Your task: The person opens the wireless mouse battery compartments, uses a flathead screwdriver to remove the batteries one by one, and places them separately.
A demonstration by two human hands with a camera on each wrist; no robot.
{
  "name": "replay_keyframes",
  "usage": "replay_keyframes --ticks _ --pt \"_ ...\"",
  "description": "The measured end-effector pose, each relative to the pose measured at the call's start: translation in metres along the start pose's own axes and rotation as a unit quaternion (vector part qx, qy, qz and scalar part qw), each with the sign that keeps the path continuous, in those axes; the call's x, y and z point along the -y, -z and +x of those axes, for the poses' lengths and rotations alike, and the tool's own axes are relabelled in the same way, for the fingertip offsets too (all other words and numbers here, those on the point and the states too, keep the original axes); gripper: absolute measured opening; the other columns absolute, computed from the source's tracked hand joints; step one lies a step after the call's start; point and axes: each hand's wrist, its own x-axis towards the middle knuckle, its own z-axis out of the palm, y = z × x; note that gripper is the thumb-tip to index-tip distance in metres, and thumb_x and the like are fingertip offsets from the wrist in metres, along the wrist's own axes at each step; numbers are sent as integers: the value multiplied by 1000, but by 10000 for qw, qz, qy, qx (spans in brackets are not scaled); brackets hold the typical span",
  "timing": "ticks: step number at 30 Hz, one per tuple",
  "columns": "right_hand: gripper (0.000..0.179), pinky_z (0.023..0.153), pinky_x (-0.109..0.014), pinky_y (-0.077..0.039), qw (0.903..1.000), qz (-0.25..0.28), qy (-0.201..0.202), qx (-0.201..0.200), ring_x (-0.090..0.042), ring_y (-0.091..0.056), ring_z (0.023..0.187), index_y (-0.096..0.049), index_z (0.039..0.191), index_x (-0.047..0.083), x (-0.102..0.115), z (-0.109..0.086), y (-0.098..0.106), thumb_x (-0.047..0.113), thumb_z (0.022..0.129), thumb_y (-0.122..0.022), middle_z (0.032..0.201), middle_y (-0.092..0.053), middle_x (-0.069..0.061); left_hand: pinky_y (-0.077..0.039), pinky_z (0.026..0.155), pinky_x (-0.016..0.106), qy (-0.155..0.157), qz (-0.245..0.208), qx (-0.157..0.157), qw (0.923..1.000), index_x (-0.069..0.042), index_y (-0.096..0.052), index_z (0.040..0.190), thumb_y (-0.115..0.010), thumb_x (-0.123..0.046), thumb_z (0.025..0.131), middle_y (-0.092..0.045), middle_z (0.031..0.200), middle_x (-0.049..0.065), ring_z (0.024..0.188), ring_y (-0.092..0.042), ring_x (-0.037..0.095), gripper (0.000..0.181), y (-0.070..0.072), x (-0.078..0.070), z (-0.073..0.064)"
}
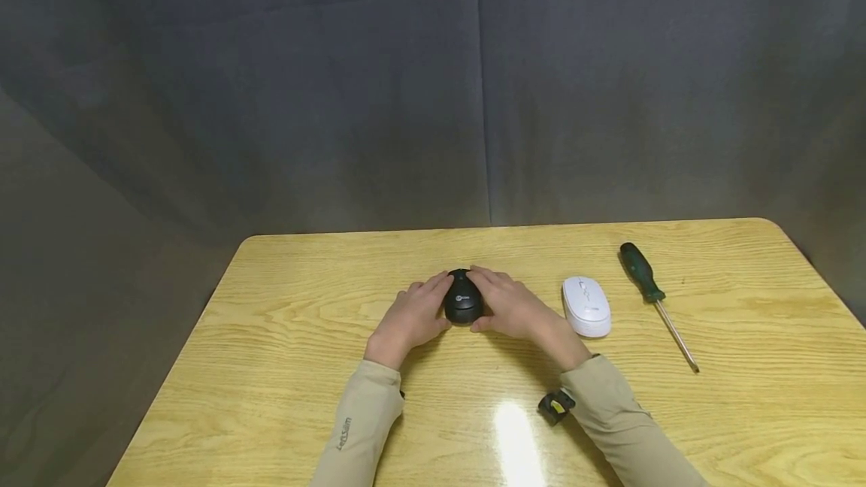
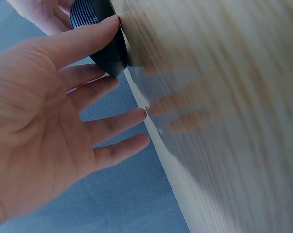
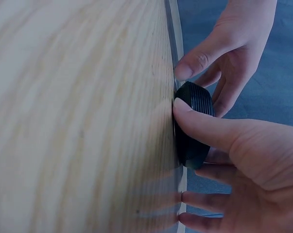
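Note:
A black computer mouse with a pale logo and ribbed sides sits on the wooden table between both hands. My left hand holds its left side, fingertips at the far part and thumb by the near end. From the other side my right hand grips it, the thumb lying along the ribbed side in the right wrist view. The left wrist view has the left palm facing the camera, its outer fingers spread beyond the mouse. The contact of the far fingertips is partly hidden.
A white computer mouse lies just right of the right wrist. Farther right is a screwdriver with a dark green handle, its shaft pointing toward the near right. A dark cloth hangs behind the table's far edge.

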Motion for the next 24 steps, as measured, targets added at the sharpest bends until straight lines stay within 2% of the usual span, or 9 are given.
replay_keyframes --ticks 6,10,15,17,19,21,24 --pt "78 109 -61 -40 9997 104 201 -99 -47 -46 138 -43 150 -7 -2 0 1 24 91 -82 155 -44 -27 -39 110 59 -1 143 -177 9997 -8 -41 158 -75 -20 98 -40 162 10 139 -46 40 71 -1 0 0" --pt "66 110 -53 -43 9979 493 353 -209 -42 -52 135 -47 147 -8 -3 1 5 23 96 -76 147 -53 -26 -46 103 58 -172 264 -618 9976 -6 -48 153 -73 -18 99 -50 155 12 131 -55 41 61 -2 1 0" --pt "53 108 -52 -45 9948 913 365 -246 -38 -56 132 -54 142 -6 -4 1 10 27 102 -68 140 -60 -23 -52 98 52 -464 66 -1169 9920 1 -58 141 -71 -10 99 -62 139 17 118 -64 40 44 -2 3 0" --pt "49 103 -49 -49 9938 1021 364 -251 -33 -64 120 -57 139 -5 -3 1 11 29 104 -64 132 -65 -21 -54 95 49 -553 -3 -1337 9895 2 -62 134 -70 -6 99 -67 131 18 111 -66 39 37 -1 3 1" --pt "46 92 -44 -54 9921 1195 305 -248 -25 -68 101 -58 137 -5 -3 1 12 30 106 -61 119 -69 -16 -56 91 48 -605 -17 -1479 9871 3 -64 127 -69 -3 98 -70 121 19 105 -68 37 30 0 3 1" --pt "43 74 -38 -53 9900 1363 256 -249 -17 -61 76 -60 133 -4 -2 0 14 31 108 -58 99 -68 -11 -57 87 47 -651 -11 -1580 9853 3 -65 119 -69 -4 98 -71 111 18 99 -68 35 22 1 3 2" --pt "40 61 -32 -44 9858 1650 88 -295 -12 -47 62 -61 131 -2 -2 -1 16 32 109 -55 82 -59 -5 -57 81 46 -669 -101 -1685 9834 3 -65 111 -69 -8 100 -71 101 17 92 -67 32 16 1 1 3"
